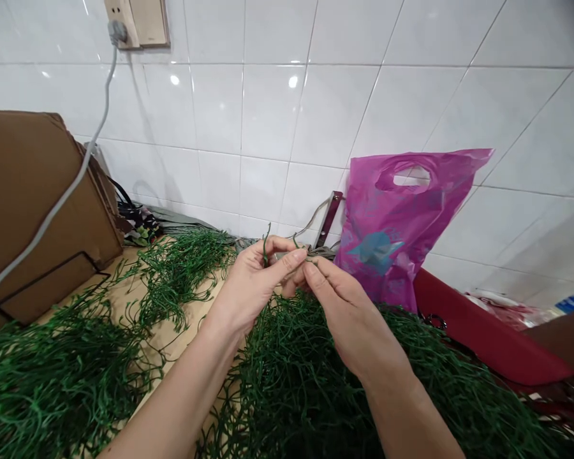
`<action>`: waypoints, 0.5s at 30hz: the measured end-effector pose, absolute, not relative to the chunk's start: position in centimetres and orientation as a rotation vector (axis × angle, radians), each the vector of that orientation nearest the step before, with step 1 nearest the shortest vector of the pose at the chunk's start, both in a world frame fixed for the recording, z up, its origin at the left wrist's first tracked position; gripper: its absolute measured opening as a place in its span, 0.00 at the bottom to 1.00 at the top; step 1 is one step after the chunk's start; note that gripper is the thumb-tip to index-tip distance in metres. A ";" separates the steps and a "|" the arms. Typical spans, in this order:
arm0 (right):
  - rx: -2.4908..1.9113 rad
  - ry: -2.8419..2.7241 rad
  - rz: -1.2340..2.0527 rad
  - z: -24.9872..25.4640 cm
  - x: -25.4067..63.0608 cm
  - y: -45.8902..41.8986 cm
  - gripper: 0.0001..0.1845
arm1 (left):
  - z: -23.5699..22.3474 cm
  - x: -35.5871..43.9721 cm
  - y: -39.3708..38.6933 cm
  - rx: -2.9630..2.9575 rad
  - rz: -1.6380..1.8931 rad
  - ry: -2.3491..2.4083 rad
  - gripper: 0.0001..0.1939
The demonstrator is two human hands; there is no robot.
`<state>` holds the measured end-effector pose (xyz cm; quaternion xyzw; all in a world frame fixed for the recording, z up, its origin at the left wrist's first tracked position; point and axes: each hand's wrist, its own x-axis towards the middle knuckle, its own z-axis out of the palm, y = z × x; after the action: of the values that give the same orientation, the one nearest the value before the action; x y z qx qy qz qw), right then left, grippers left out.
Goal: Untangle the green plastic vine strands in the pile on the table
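Observation:
My left hand (253, 280) and my right hand (351, 315) meet in the middle of the view, fingers pinched together on a thin green strand (266, 245) and a small greyish stem piece between the fingertips. Both hands hover above a large heap of green plastic grass strands (291, 389) that covers the table below them. A smaller clump of the same green strands (182, 268) lies just left of my left hand.
A brown cardboard box (33, 210) stands at the left with a grey cable (76, 178) running to a wall socket (136, 22). A magenta plastic bag (395, 217) leans on the tiled wall, beside a red tray (483, 338).

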<state>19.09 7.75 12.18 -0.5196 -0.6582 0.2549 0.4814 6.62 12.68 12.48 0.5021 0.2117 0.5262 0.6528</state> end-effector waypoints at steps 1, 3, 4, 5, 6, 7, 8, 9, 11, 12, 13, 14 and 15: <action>-1.241 -1.595 0.646 12.1 18.7 7.6 0.20 | 12.7 6.5 12.7 1.043 1.157 0.444 0.09; -1.232 -1.664 0.572 12.0 17.8 7.0 0.20 | 12.9 6.3 12.9 0.810 1.071 0.413 0.09; -1.235 -1.755 0.502 12.1 17.3 6.5 0.19 | 13.0 6.1 13.1 0.692 1.043 0.407 0.09; -1.226 -1.876 0.427 12.2 16.9 6.0 0.17 | 13.1 5.9 13.4 0.594 1.031 0.400 0.09; -1.202 -2.017 0.362 12.4 16.5 5.4 0.16 | 13.2 5.8 13.6 0.528 1.030 0.392 0.10; -1.169 -2.165 0.312 12.6 16.2 4.9 0.15 | 13.2 5.6 13.8 0.501 1.035 0.380 0.10; -1.142 -2.295 0.273 12.7 16.0 4.5 0.15 | 13.3 5.5 14.0 0.516 1.043 0.364 0.10; -1.136 -2.401 0.247 12.8 16.0 4.2 0.14 | 13.4 5.4 14.1 0.569 1.053 0.350 0.10; -1.175 -2.544 0.191 12.9 16.6 3.7 0.14 | 13.4 5.0 14.1 0.744 1.044 0.335 0.12; -1.213 -2.575 0.161 13.0 17.3 3.5 0.13 | 13.5 4.7 14.0 0.840 1.036 0.328 0.14; -1.232 -2.576 0.130 13.0 18.1 3.4 0.11 | 13.5 4.2 14.0 0.932 1.035 0.333 0.16; -1.248 -2.542 0.092 13.0 19.0 3.2 0.08 | 13.4 3.6 13.9 1.010 1.034 0.353 0.18; -1.257 -2.490 0.047 13.1 19.9 3.0 0.03 | 13.4 2.8 13.9 1.067 1.037 0.386 0.19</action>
<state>19.86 3.03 13.12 -0.4437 -0.8788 0.0165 0.1748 2.84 13.92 13.43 0.4824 0.1744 0.4689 0.7191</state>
